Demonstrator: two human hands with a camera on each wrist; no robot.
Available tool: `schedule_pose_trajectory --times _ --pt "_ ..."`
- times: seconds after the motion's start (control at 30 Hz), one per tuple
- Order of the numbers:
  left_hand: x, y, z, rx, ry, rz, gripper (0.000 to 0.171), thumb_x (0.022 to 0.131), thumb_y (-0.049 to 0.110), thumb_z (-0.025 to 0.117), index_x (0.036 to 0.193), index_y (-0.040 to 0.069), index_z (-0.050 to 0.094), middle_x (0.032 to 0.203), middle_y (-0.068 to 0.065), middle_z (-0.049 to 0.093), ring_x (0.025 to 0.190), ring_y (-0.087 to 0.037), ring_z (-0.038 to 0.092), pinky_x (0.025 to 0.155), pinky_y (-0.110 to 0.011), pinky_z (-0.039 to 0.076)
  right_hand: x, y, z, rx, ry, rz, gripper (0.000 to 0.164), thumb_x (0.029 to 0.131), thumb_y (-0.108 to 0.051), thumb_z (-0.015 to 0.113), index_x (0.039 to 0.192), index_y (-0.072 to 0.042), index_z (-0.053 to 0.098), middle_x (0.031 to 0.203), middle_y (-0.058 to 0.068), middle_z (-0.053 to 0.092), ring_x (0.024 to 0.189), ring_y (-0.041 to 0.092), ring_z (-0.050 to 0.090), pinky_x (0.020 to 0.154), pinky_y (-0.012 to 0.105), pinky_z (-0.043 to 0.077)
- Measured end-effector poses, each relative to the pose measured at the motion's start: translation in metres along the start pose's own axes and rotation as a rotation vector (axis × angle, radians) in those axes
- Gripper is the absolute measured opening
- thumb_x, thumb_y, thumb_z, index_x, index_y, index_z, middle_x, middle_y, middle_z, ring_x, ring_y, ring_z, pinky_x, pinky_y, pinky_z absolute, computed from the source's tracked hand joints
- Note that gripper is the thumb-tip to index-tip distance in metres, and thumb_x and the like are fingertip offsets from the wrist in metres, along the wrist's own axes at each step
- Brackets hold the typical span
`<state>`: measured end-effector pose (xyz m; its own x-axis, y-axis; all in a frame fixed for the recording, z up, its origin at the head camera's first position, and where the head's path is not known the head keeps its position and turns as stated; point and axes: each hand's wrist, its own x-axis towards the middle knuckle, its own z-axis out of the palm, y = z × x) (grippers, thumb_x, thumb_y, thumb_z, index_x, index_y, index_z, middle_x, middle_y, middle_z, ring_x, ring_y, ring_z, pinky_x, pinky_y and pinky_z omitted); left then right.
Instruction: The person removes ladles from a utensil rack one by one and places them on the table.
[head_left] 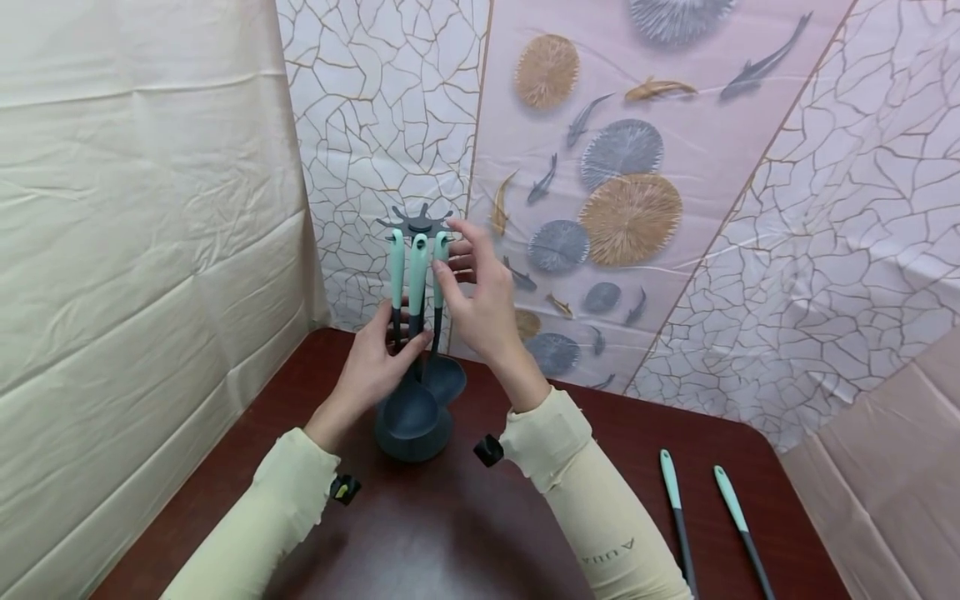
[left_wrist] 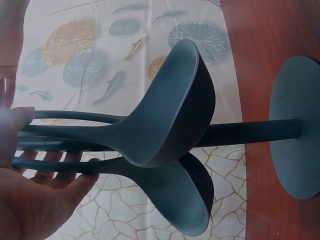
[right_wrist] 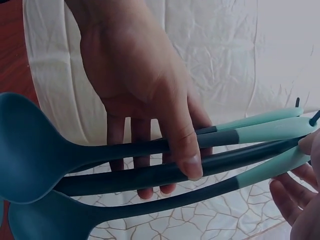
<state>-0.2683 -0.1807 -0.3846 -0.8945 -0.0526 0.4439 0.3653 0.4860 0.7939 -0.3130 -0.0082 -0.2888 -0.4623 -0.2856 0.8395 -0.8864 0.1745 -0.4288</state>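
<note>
A dark utensil stand (head_left: 420, 223) with a ring of hooks on top and a round base (left_wrist: 295, 165) stands on the table. Three dark utensils with mint-green handles hang from it, among them a front ladle (head_left: 411, 408). My left hand (head_left: 378, 358) wraps round the stand's pole (right_wrist: 120, 181) and hanging stems midway up, thumb in front and fingers behind. Higher up, my right hand (head_left: 483, 300) pinches the right-hand ladle (head_left: 446, 379) by its handle (right_wrist: 270, 165), close under the hooks. The left utensil's lower end is hidden behind my left hand in the head view.
Two more mint-handled utensils lie on the dark red table at the right, a nearer-left one (head_left: 671, 483) and a right one (head_left: 731, 496), their far ends out of view. Patterned cloth (head_left: 375, 125) hangs behind the stand, and a plain cream cloth (head_left: 150, 250) hangs along the left.
</note>
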Motion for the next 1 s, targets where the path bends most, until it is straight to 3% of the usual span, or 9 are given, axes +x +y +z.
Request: schedule_pose_trajectory --times 0.2,0.57,1.0 --pt "0.004 0.0003 0.0013 -0.018 0.008 -0.016 0.053 0.102 0.044 0.07 0.143 0.016 0.05 0.123 -0.009 0.07 0.11 -0.028 0.069 0.093 -0.051 0.06 0.0022 0.0045 -0.001 -0.089 -0.004 -0.098 0.043 0.106 -0.009 0.064 0.147 -0.008 0.055 0.109 0.014 0.068 0.091 0.023 0.071 0.077 0.031 0.061" --pt "0.0006 -0.0024 0.0046 -0.039 0.016 -0.015 0.055 0.102 0.041 0.072 0.145 0.016 0.049 0.123 -0.011 0.069 0.111 -0.031 0.07 0.093 -0.053 0.06 -0.0042 0.0068 -0.0007 -0.061 -0.056 -0.069 0.042 0.109 -0.01 0.059 0.15 -0.009 0.049 0.108 0.015 0.063 0.087 0.022 0.069 0.074 0.035 0.061" --pt "0.0013 -0.0049 0.0061 -0.082 0.025 -0.009 0.051 0.101 0.046 0.072 0.141 0.021 0.053 0.118 -0.008 0.07 0.106 -0.028 0.072 0.093 -0.053 0.06 -0.0029 0.0039 -0.0092 -0.094 -0.084 -0.099 0.043 0.107 -0.006 0.06 0.149 -0.008 0.049 0.103 0.014 0.062 0.084 0.021 0.069 0.076 0.032 0.061"
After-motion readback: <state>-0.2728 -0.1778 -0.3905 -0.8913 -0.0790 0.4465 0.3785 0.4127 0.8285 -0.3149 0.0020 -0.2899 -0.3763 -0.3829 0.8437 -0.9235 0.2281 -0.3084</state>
